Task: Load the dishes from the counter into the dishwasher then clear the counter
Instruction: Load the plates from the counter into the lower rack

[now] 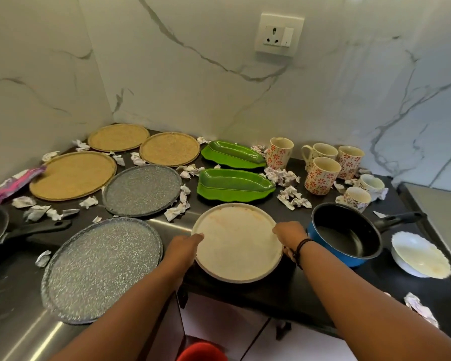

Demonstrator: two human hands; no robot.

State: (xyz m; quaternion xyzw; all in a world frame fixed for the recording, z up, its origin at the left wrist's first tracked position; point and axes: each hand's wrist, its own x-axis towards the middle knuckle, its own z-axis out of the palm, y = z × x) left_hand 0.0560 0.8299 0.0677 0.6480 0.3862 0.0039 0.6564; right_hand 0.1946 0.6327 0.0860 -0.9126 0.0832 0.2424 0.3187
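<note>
Between my two hands at the tabletop's (284,290) near edge sits the round cream plate (238,243), left hand (185,247) gripping its left rim, right hand (290,234) its right, both equally close.

Six plates (238,243), six mugs (322,175).

arms: bare, no sleeves | right wrist: thin black cord bracelets (298,250), looped several times

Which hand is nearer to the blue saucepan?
Right. The right hand grips the cream plate at its right rim, just beside the blue saucepan; the left hand holds the plate's far left rim.
</note>
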